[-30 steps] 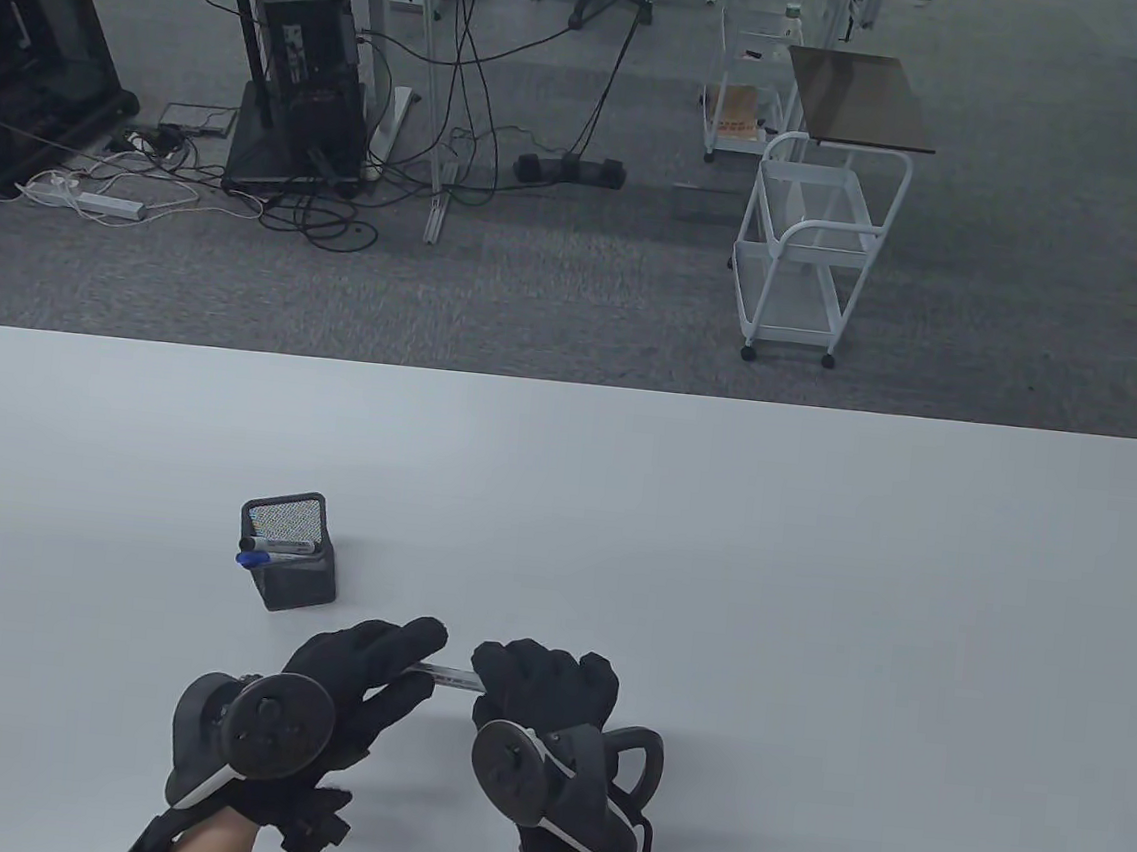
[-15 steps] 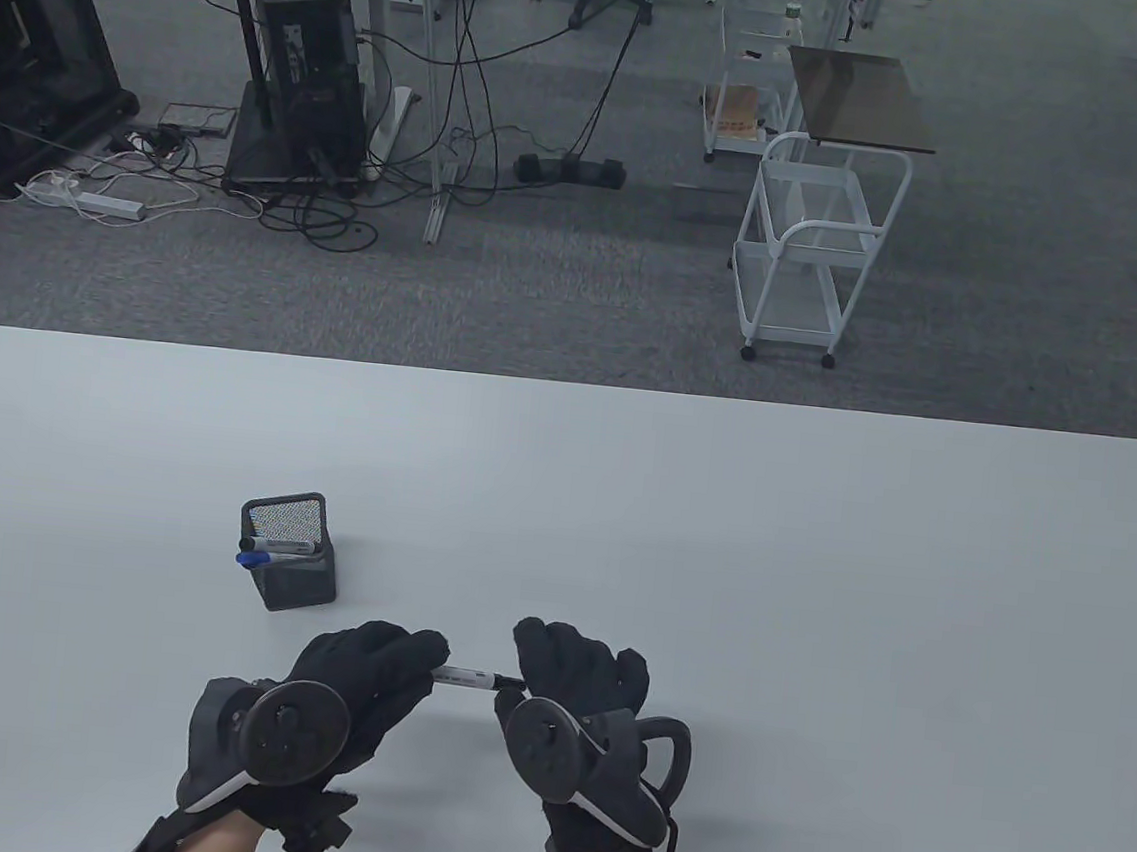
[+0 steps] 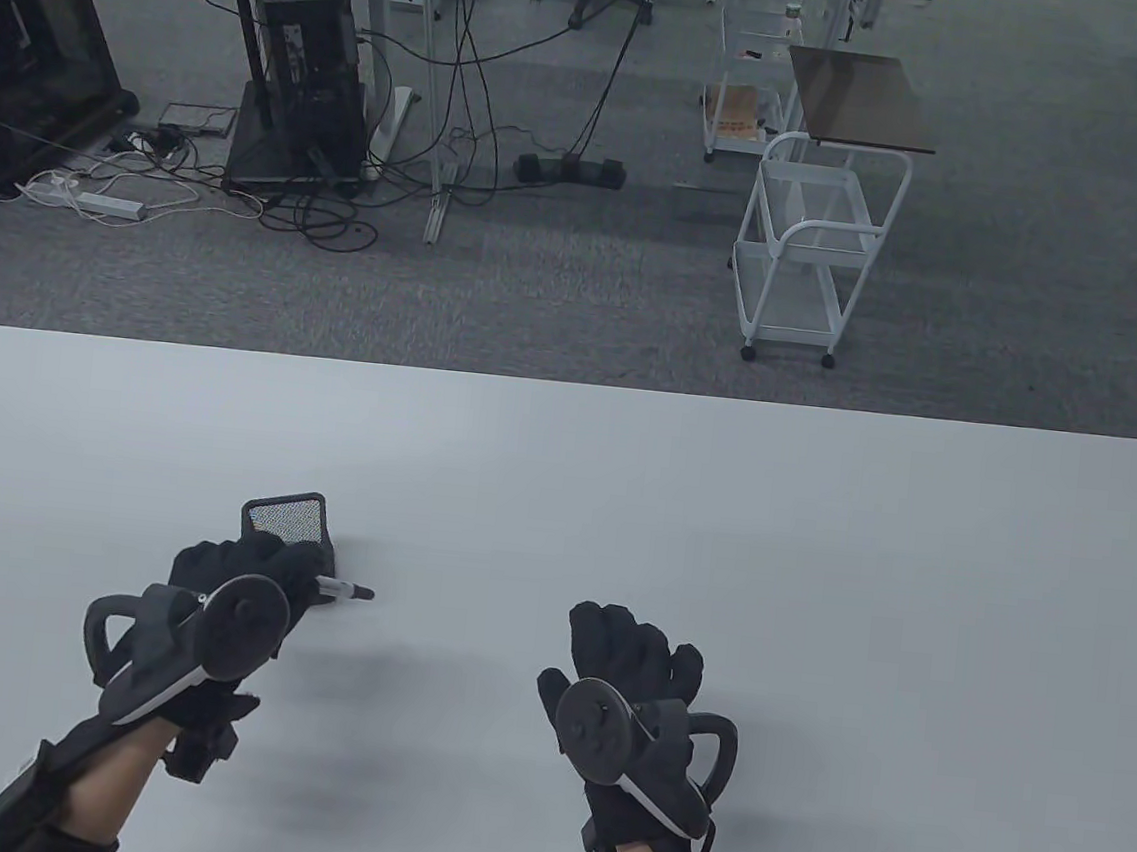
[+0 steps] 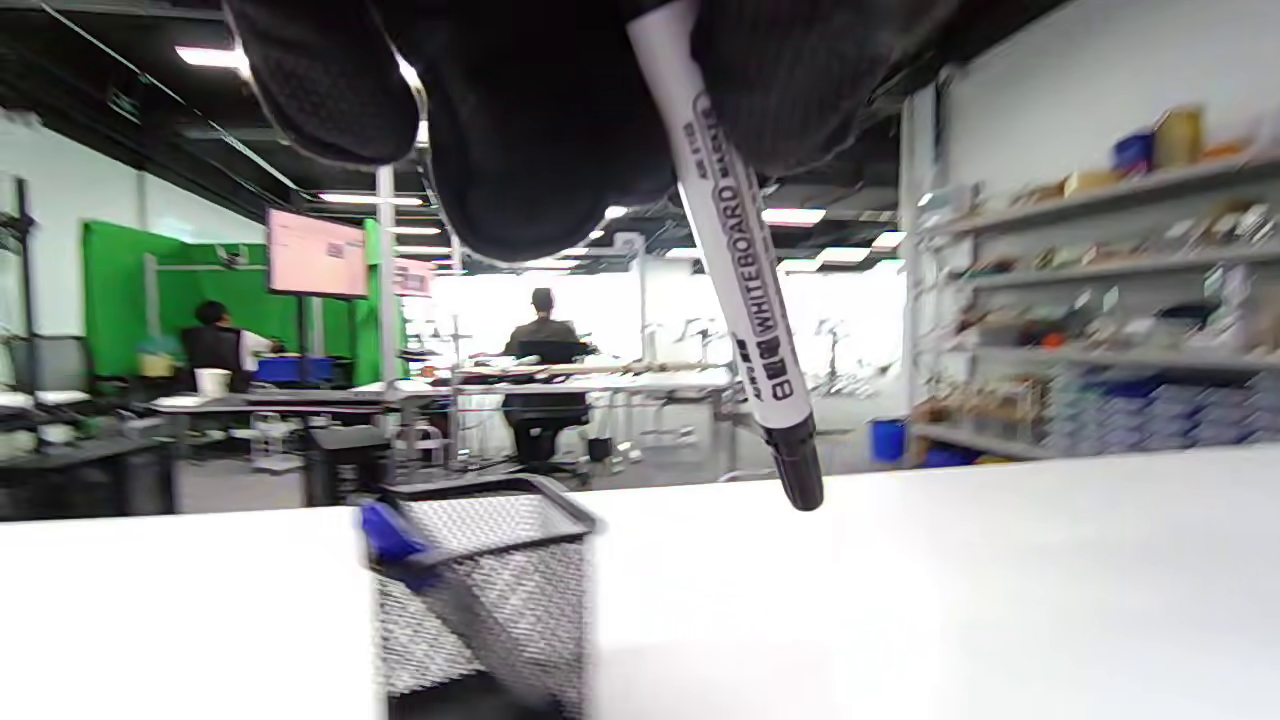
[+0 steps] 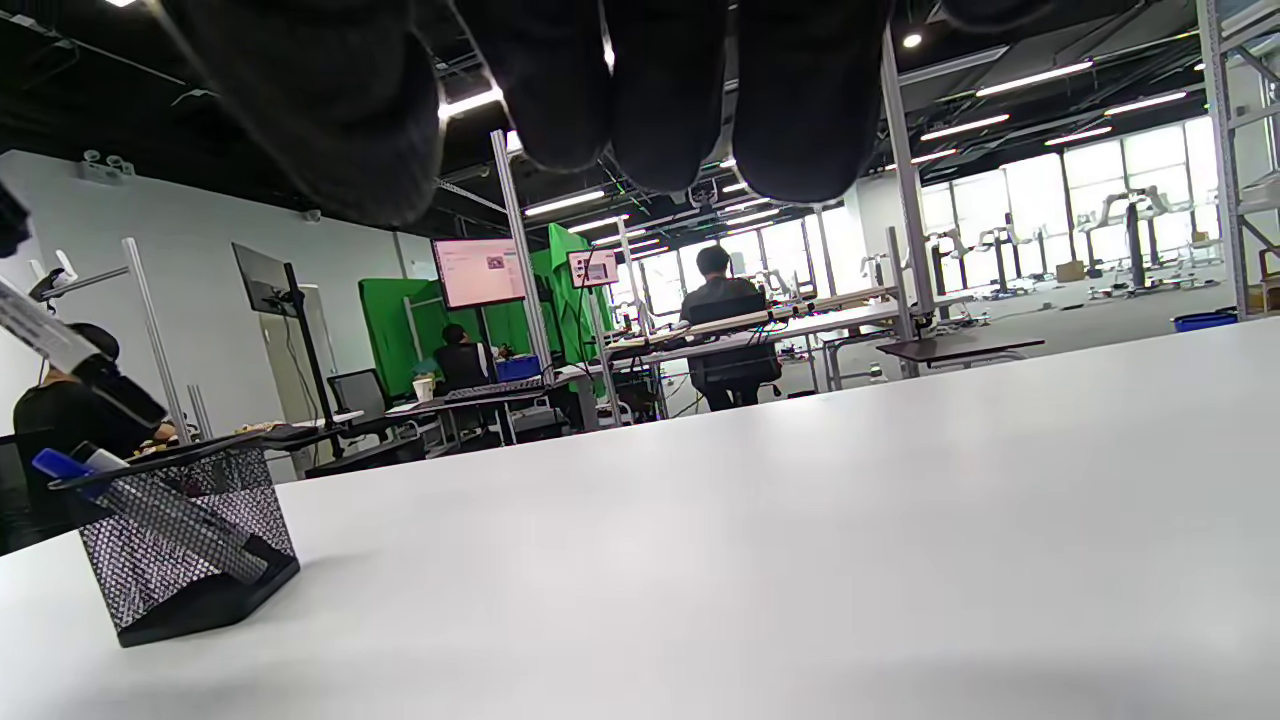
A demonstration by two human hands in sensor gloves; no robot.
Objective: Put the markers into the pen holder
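Observation:
A black mesh pen holder (image 3: 290,517) stands on the white table (image 3: 720,521) at the near left. A blue-capped marker (image 5: 60,467) leans inside it. My left hand (image 3: 243,571) grips a white whiteboard marker with a black cap (image 3: 344,589) just in front of the holder, cap pointing right. In the left wrist view the marker (image 4: 745,290) hangs from my fingers, slanting down to the right of the holder (image 4: 490,590). My right hand (image 3: 632,653) is empty, fingers loosely curled, over the table to the right.
A white wire cart (image 3: 812,249) and a dark side table (image 3: 861,98) stand on the carpet beyond the table's far edge. Desks, cables and a computer tower (image 3: 305,89) are further back.
My right hand let go of the marker and moved right. My left hand carried the marker up and left to the pen holder.

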